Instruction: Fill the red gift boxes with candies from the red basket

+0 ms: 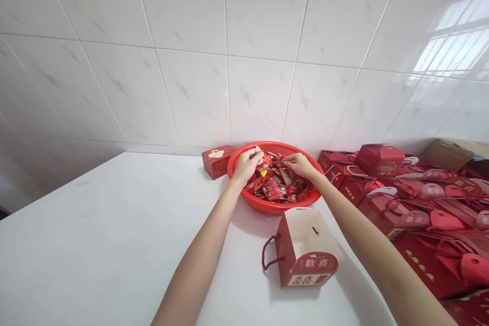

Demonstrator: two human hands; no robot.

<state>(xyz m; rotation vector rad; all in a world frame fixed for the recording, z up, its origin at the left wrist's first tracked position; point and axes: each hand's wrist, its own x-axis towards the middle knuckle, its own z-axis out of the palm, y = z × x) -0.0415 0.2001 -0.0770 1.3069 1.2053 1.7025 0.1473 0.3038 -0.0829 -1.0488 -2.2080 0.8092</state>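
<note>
Wrapped sweets (pixel 274 189) are heaped in a red basket (pixel 267 208) on the tabletop (pixel 114 234). The left hand (pixel 246 164) and right hand (pixel 301 165) are half-curled there; any grip cannot be told. Light, probably slippery, they are best pinched by wrapper edges.

Open box (pixel 301 262), pink flap (pixel 413 220): 歡喜 | right-hand box (pixel 422 267): 安居乐业

My left hand (pixel 247 164) and right hand (pixel 300 164): bare. Left forearm (pixel 206 244) and right forearm (pixel 362 229): slim, smooth, uncovered to view edge.
</note>
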